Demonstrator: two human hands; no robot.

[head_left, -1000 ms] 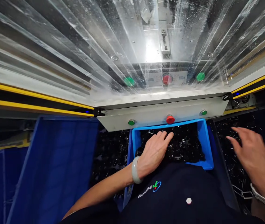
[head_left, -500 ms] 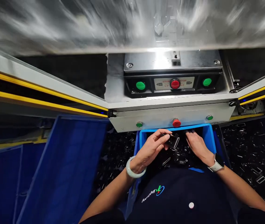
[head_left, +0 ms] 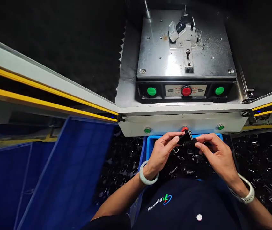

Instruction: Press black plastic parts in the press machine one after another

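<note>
Small black plastic buckle (head_left: 186, 138) pinched tight between the fingertips of left hand (head_left: 161, 153) and right hand (head_left: 218, 156), held over the bright blue plastic bin (head_left: 151, 150). Scratched steel fixture plate (head_left: 209, 64) lies beyond that bin.

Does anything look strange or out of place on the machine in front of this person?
Yes: fine metal shavings lie scattered on the steel plate, just right of the clamp fixture. They look like loose debris on an otherwise bare surface.

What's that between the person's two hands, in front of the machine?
The head view shows a small black part between the left hand and the right hand, pinched by both.
</note>
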